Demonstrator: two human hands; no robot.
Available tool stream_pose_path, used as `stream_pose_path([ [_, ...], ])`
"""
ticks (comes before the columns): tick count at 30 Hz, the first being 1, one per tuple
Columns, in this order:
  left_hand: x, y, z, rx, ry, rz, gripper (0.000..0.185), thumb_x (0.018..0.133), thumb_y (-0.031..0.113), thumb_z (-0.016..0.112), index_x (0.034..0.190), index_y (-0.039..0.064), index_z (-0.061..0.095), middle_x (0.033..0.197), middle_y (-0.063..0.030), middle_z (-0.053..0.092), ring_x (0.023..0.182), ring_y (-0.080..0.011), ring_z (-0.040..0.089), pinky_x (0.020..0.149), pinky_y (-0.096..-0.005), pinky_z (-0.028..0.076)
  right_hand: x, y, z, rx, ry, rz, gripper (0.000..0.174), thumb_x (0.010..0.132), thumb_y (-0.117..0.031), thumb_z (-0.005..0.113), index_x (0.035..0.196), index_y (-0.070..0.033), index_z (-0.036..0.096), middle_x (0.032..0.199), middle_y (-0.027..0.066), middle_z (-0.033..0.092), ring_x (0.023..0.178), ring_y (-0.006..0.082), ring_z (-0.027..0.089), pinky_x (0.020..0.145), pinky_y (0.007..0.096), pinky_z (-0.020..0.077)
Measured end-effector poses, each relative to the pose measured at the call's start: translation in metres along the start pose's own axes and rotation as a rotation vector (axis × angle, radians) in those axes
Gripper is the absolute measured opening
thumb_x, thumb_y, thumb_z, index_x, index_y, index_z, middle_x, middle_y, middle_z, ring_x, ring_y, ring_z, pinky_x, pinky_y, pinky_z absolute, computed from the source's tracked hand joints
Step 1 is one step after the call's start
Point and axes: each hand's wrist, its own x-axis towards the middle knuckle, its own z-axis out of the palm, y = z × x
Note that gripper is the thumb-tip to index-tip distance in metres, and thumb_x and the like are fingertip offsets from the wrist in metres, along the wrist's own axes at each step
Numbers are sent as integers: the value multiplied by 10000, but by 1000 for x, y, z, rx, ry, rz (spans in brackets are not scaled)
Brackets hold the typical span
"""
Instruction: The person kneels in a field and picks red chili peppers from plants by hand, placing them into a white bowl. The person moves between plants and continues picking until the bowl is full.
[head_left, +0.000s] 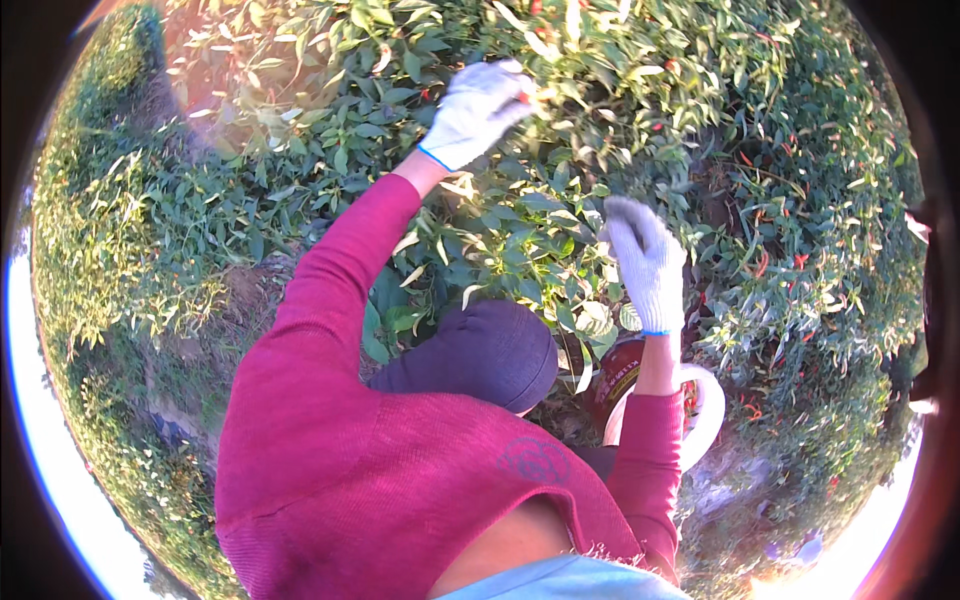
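My left hand (480, 112), in a white knit glove with a blue cuff edge, reaches forward into the pepper plants (532, 217). A red chili pepper (525, 97) shows between its thumb and fingertips, slightly blurred. Nearer to me on the right, my right hand (646, 259) wears a matching glove and hovers over the foliage, its fingers bent and blurred, with nothing visible in them. Below that wrist stands a dark red bucket (619, 375) bearing writing, partly covered by my forearm. Red peppers show inside its pale rim (709, 420).
Dense pepper plants with scattered red fruit spread ahead and to the right (795, 262). Bare soil and low weeds (187, 360) lie to the left. My dark-clothed knee (495, 352) is bent close to the plants, beside the bucket.
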Motion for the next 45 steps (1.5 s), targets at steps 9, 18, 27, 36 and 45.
stream_pose_path([
  [9, -12, 46, 70, -422, -204, -203, 217, 973, 188, 687, 1178, 117, 690, 1062, -103, 733, 937, -271, 724, 821, -373, 585, 88, -3, 45, 305, 65, 143, 284, 972, -247, 710, 1026, -8, 566, 704, 28, 601, 468, 71, 490, 408, 244, 380],
  [18, 32, 55, -43, 129, -232, -39, 218, 953, 355, 657, 1067, 196, 754, 990, -25, 742, 859, -254, 713, 728, -396, 582, 88, 15, 32, 380, 210, 93, 149, 1035, -129, 591, 1071, 15, 587, 826, 94, 686, 602, 119, 649, 508, 251, 534],
  [27, -18, -174, -199, 730, -326, -341, 346, 1000, 226, 479, 1299, 120, 616, 1213, -160, 669, 1102, -368, 658, 963, -473, 528, 43, -71, 25, 337, 98, -54, 158, 1066, -119, 545, 1131, 24, 562, 1090, 185, 748, 832, 167, 739, 651, 252, 574],
  [36, 13, -105, -177, 902, -704, -188, 312, 968, 380, 590, 930, 107, 736, 894, -133, 747, 848, -332, 734, 730, -473, 585, -50, -8, -15, 850, 26, 225, 200, 983, -21, 471, 1150, 15, 574, 1040, 186, 709, 930, 306, 751, 734, 376, 648],
  [45, -14, -14, -374, -185, -589, -680, 395, 1009, 267, 586, 1318, 38, 674, 1067, -50, 738, 877, -89, 672, 784, -268, 558, -38, -47, 41, 1175, -301, 247, 272, 1025, -95, 498, 1250, 45, 560, 1075, 214, 706, 985, 344, 732, 851, 445, 628],
])
